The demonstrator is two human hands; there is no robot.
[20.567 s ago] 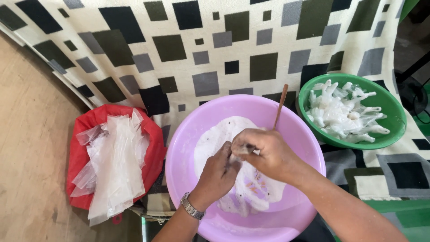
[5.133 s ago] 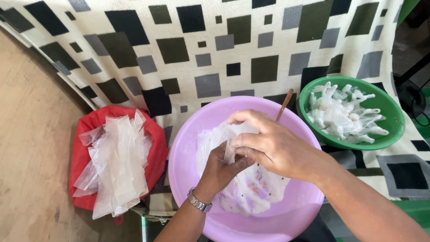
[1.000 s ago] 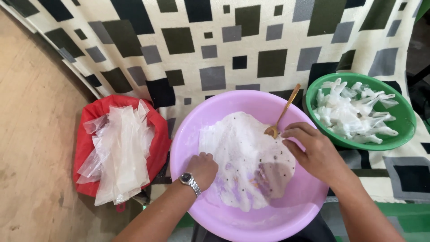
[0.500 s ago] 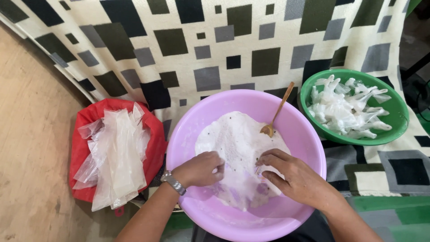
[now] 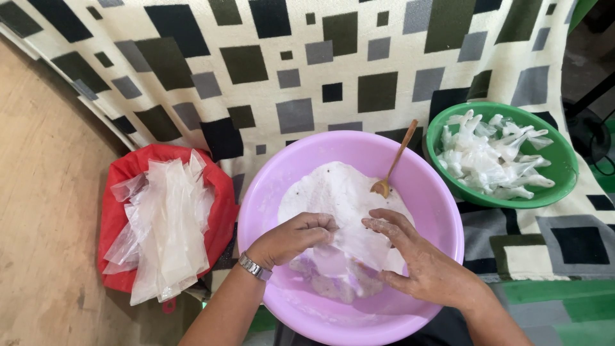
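Observation:
A pink plastic basin (image 5: 442, 211) in front of me holds a mound of white powdery filling (image 5: 333, 192) with dark specks. A wooden spoon (image 5: 392, 165) stands in the filling, its handle leaning on the far rim. My left hand (image 5: 291, 238) and my right hand (image 5: 416, 263) are over the basin's near half. Between them they hold a small clear plastic bag (image 5: 352, 247): the left pinches its left edge, the right fingers grip its right side.
A red bag (image 5: 122, 211) at the left carries a pile of empty clear plastic bags (image 5: 163, 224). A green bowl (image 5: 564, 160) at the right holds several filled, tied bags (image 5: 490, 157). All rest on a cream cloth (image 5: 307, 70) with dark squares. Bare wooden floor lies far left.
Half a second ago both hands were spread low in the filling. Now they have come together over the basin's near side with a clear bag held between them.

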